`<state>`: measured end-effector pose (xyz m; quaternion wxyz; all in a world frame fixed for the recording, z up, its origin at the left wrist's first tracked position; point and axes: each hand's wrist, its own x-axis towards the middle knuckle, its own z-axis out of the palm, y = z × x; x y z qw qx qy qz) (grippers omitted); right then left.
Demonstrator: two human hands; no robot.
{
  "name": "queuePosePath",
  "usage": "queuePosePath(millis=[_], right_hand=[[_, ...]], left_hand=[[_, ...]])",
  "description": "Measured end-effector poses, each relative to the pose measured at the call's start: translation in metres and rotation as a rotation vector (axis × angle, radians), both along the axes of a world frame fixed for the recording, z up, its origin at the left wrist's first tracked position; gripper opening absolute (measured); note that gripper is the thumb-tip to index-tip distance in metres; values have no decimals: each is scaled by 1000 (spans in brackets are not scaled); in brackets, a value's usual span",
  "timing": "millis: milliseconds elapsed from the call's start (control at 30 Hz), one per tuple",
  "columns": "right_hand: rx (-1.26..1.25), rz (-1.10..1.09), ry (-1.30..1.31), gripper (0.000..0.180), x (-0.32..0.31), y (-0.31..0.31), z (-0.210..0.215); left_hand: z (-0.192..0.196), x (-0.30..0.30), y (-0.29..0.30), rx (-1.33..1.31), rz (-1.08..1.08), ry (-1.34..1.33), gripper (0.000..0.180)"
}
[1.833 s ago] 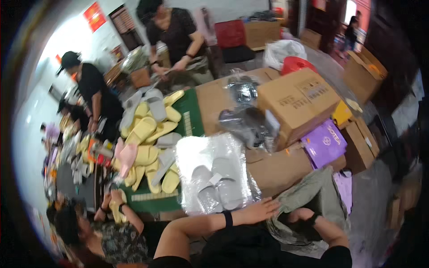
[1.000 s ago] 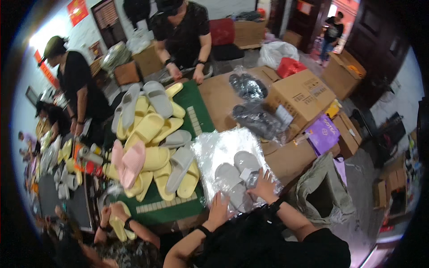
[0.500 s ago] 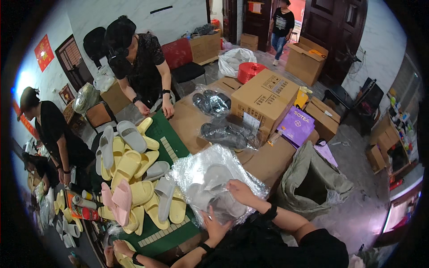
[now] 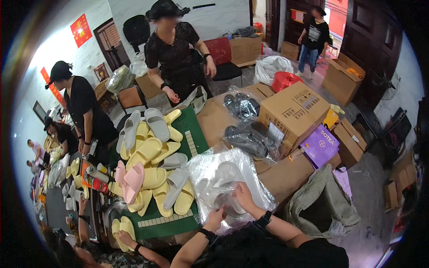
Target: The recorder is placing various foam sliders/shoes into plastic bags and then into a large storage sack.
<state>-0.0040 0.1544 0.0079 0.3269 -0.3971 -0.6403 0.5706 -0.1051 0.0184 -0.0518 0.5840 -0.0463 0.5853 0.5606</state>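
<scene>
In front of me grey slippers (image 4: 229, 172) lie beneath or inside clear plastic bags (image 4: 203, 161) at the table's near side. My right hand (image 4: 243, 197) has its fingers closed on the plastic over the slippers. My left hand (image 4: 216, 218) is closed in a pinch at the near edge of the plastic, low beside the slippers. Just left of the bags rests a pile of yellow slippers (image 4: 144, 152), with a grey slipper (image 4: 177, 179) and pink slippers (image 4: 134, 178) among them.
A co-worker's hand (image 4: 127, 240) rests on yellow slippers at the near left corner. Bagged black slippers (image 4: 246, 140) lie beyond my hands, beside a cardboard box (image 4: 290, 114). A grey-green sack (image 4: 313, 201) stands open at right. Across the table stands another person (image 4: 172, 49).
The view has swung left, shifting everything rightward. My left hand's fingers, spread before, are now pinched on the plastic. The person across the table has straightened up, hands apart.
</scene>
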Motion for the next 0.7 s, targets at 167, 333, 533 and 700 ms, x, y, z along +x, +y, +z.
queuePosePath(millis=[167,333,533,700], right_hand=[[373,115,-248,26,33,26,-12],[410,-247,-562,65,69,21,15],[-1210,53,527,44,76,52,32],[-1168,161,383,18,61,84,43]], left_hand=[[3,11,16,-67,119,24,23],[48,9,30,250,192,-106,17],[129,38,51,381,25,22,64],[145,49,54,339,-243,-6,78]])
